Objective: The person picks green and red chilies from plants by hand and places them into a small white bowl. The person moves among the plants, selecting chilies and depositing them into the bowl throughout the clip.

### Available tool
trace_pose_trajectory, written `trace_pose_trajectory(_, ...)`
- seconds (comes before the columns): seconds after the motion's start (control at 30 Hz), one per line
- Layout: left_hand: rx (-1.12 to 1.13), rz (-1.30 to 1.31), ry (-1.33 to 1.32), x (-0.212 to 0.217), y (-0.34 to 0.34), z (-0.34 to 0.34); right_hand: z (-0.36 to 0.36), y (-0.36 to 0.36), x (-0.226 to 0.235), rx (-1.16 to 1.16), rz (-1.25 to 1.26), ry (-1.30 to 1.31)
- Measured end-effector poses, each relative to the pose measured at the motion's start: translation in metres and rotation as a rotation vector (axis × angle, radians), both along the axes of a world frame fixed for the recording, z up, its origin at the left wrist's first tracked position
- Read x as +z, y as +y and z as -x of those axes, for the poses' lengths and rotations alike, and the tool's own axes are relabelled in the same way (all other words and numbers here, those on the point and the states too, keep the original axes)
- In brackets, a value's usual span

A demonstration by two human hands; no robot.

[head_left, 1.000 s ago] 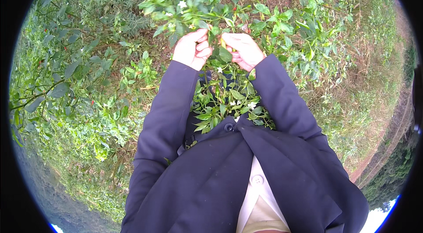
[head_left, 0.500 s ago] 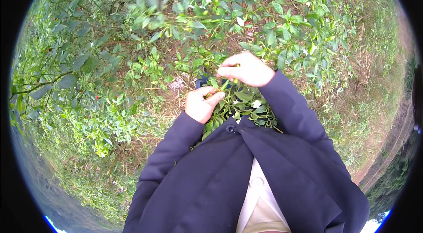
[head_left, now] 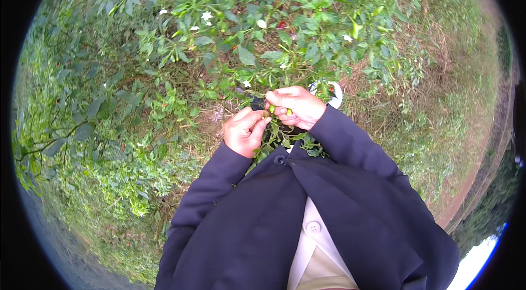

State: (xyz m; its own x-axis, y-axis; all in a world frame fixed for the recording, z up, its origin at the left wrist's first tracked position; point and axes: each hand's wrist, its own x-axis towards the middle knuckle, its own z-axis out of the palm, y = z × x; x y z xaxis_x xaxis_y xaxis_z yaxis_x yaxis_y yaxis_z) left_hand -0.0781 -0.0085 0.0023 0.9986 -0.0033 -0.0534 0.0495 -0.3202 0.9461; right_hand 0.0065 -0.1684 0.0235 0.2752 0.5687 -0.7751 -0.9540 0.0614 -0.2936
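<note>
In front of my chest, my two hands almost meet over a leafy chili plant (head_left: 280, 135). My right hand (head_left: 298, 108) is closed around green chili peppers (head_left: 289, 112), whose tips show between its fingers. Thumb and fingertips of my left hand (head_left: 242, 132) are pinched together just beside them, near a small green bit at the plant's top. What exactly the left fingertips grip is too small to tell. Leaves and stems hang below both hands, close against my dark jacket.
Beyond my hands stand more chili bushes (head_left: 246, 55) with white flowers, green pods and a few red ones. A white, partly blue round-edged object (head_left: 336, 95) sits behind my right wrist. A leafy branch (head_left: 60, 139) reaches in at left; dry grass (head_left: 438, 60) lies at right.
My right hand has come down beside my left, and its fingers have curled in around the green chili peppers. The white object has come into view behind my right wrist.
</note>
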Motion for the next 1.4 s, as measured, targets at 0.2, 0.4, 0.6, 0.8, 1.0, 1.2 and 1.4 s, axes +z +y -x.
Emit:
trace_pose_trajectory(0.2,0.066,-0.049,0.046,0.012,0.001,-0.012,0.024,-0.122,0.019,-0.500,-0.702,-0.067)
trace_pose_trajectory(0.4,0.318,0.560,0.204,0.052,0.010,-0.030,0.094,-0.292,-0.068,-1.029,0.007,-0.051)
trace_pose_trajectory(0.6,0.254,1.187,0.243,0.096,-0.019,-0.021,0.136,-0.375,-0.231,-1.091,0.605,0.138)
trace_pose_trajectory(0.8,0.308,1.508,0.233,0.118,-0.042,0.010,0.087,-0.372,-0.240,-0.640,0.909,-0.030)
trace_pose_trajectory(1.0,0.603,1.529,0.125,0.117,-0.024,0.017,0.012,-0.257,-0.032,0.092,0.126,-0.617)
trace_pose_trajectory(1.2,0.295,1.402,0.094,0.098,0.009,-0.026,-0.038,-0.110,0.136,0.510,-0.239,-1.147)
trace_pose_trajectory(1.4,0.604,1.177,0.333,0.051,0.021,-0.078,-0.129,0.085,0.086,1.127,0.629,-1.912)
